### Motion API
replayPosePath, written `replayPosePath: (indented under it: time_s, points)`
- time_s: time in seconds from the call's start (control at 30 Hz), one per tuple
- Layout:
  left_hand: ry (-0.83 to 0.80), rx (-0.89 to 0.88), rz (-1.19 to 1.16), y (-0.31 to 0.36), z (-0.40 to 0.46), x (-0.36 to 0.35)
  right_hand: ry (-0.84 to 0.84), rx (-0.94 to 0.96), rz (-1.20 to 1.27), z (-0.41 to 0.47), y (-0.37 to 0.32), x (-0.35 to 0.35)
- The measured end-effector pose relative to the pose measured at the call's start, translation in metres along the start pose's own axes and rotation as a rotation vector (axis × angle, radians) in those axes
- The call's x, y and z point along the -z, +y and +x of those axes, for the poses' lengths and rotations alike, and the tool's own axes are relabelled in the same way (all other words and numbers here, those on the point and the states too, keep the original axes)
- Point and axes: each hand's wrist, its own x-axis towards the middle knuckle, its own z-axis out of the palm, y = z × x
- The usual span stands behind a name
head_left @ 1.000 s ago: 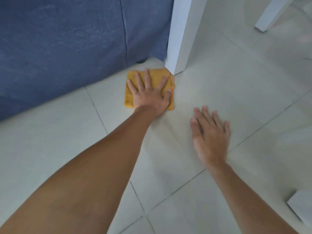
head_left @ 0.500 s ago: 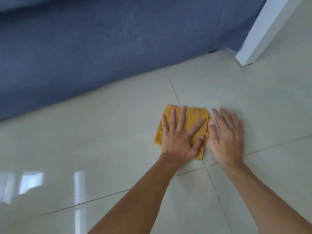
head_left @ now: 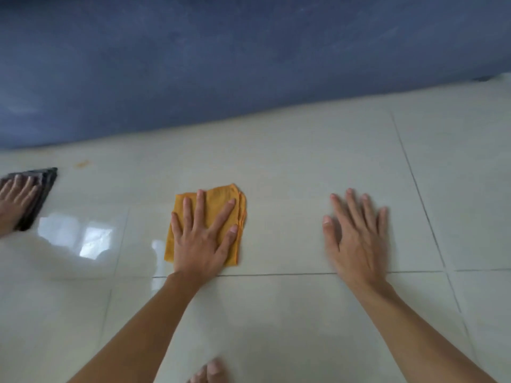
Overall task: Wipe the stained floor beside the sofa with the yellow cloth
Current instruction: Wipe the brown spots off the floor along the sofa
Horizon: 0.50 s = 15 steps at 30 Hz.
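The folded yellow cloth point(head_left: 214, 196) lies flat on the pale tiled floor point(head_left: 304, 161), a short way in front of the blue sofa point(head_left: 249, 64). My left hand point(head_left: 203, 239) presses down on the cloth with fingers spread, covering most of it. My right hand point(head_left: 356, 233) rests flat on the bare tile to the right, well apart from the cloth, holding nothing. A small orange stain point(head_left: 82, 163) marks the floor near the sofa's base, far left of the cloth.
At the left edge another person's hand point(head_left: 15, 201) presses on a dark grey cloth point(head_left: 47, 183). Toes point(head_left: 210, 371) show at the bottom edge. Window glare shines on the tile left of the yellow cloth.
My left hand has slid the yellow cloth leftwards along the sofa. The white furniture leg has left the view. My right hand, earlier beside the cloth, now lies well apart from it.
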Motion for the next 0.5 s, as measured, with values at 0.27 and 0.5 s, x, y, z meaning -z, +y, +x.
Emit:
replayPosePath:
  time_s: [0.27, 0.5]
  points:
    - [-0.020, 0.298, -0.061, -0.078, 0.052, 0.006, 0.020, -0.009, -0.053, -0.001, -0.004, -0.003]
    - [-0.027, 0.238, -0.072, -0.016, 0.130, 0.010, 0.080, 0.004, -0.070, -0.002, -0.002, -0.008]
